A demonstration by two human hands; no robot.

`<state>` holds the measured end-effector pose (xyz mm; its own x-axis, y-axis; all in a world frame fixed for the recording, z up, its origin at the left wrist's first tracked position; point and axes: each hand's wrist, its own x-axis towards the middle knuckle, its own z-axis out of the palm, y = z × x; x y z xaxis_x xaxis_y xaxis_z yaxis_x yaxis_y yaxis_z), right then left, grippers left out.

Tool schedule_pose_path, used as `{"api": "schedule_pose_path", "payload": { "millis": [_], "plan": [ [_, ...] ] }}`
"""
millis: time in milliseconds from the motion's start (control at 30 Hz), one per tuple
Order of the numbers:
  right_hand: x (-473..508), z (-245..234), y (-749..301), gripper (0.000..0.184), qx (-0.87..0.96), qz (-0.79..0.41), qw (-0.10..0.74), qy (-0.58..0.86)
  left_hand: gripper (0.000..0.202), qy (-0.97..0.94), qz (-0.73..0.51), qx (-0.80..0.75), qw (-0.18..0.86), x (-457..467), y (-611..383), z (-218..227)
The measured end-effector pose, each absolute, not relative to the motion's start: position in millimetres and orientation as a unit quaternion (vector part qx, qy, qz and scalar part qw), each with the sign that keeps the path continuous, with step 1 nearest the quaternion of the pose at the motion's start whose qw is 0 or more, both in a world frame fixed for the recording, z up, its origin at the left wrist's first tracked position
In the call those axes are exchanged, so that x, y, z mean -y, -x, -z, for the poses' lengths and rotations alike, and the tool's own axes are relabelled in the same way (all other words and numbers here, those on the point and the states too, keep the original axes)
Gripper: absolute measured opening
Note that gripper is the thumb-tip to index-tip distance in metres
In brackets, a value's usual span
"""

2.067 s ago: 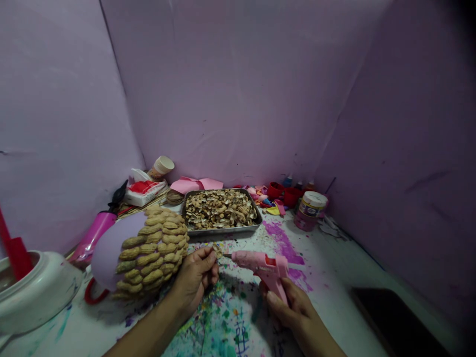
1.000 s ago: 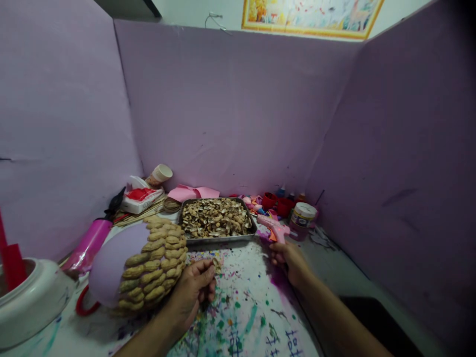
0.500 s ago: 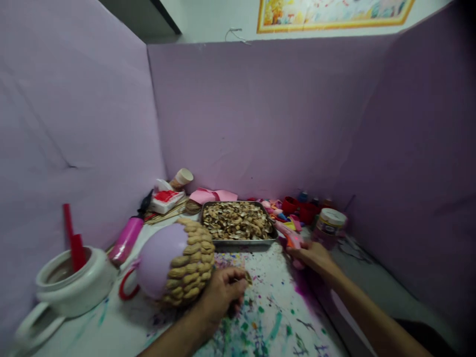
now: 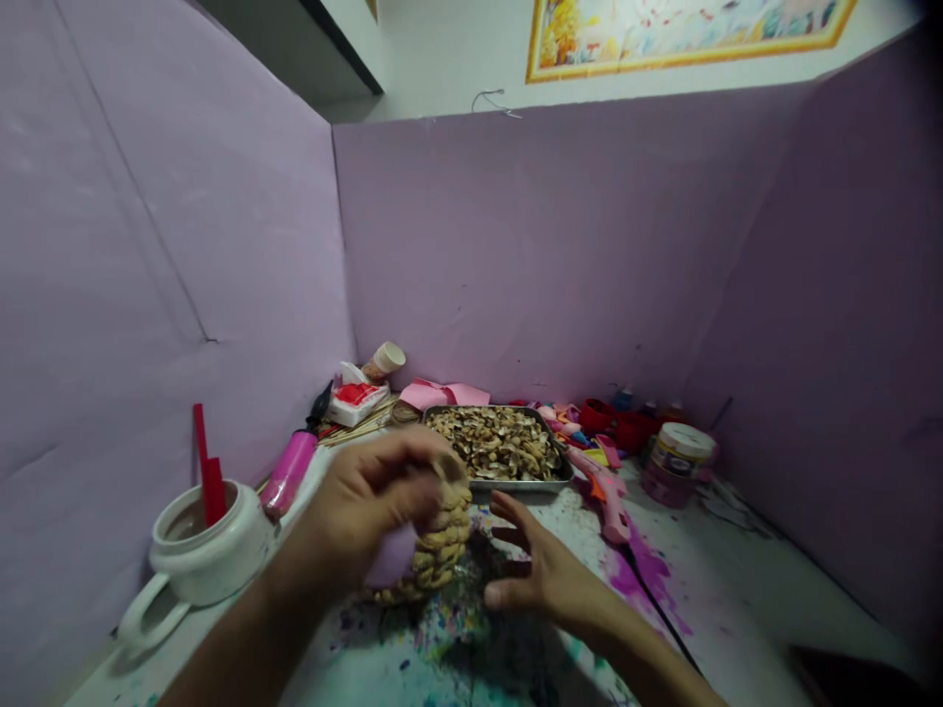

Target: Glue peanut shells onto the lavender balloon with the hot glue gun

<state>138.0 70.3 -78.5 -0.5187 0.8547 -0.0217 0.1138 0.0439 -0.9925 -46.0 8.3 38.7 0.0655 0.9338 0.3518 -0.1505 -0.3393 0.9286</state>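
My left hand (image 4: 368, 506) is raised over a lilac balloon partly clad in rows of peanut shells (image 4: 434, 555), its fingers pinched on a small peanut shell piece (image 4: 448, 467) at the top of the shell rows. My right hand (image 4: 541, 579) is open with fingers spread, just right of the balloon and close to its shell side. The pink glue gun (image 4: 600, 489) lies on the paint-spattered table to the right, held by no hand, its black cord trailing toward me.
A metal tray of peanut shells (image 4: 564, 473) sits behind the balloon. A white pot with a red tool (image 4: 210, 540) stands at left, next to a pink tube (image 4: 289, 473). A jar (image 4: 674, 462), red cups (image 4: 611, 420) and scraps crowd the back right. Purple panels wall the table.
My right hand carried the glue gun to the right, laid it down and came back open beside the balloon. My left hand lifted its shell piece onto the balloon. The camera tilted up.
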Motion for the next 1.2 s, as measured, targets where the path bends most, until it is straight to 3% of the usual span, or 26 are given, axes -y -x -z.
{"api": "schedule_pose_path", "payload": {
  "millis": [133,467,900,1200],
  "plan": [
    [-64,95,-121,0.123,0.666,-0.569,0.334,0.348,0.022,-0.453,-0.71,-0.444,0.308,-29,101,-56],
    [-64,104,-85,0.132,0.621,-0.617,0.418,0.242,0.024,-0.4,-0.571,-0.613,0.371,-72,134,-22],
    [-56,74,-123,0.09,0.525,-0.581,0.503,0.364,0.018,-0.418,-0.496,-0.549,0.526,-66,116,-23],
    [-52,92,-154,0.07,0.425,-0.626,0.532,0.381,0.02,-0.444,-0.411,-0.516,0.606,-69,100,-12]
  ]
}}
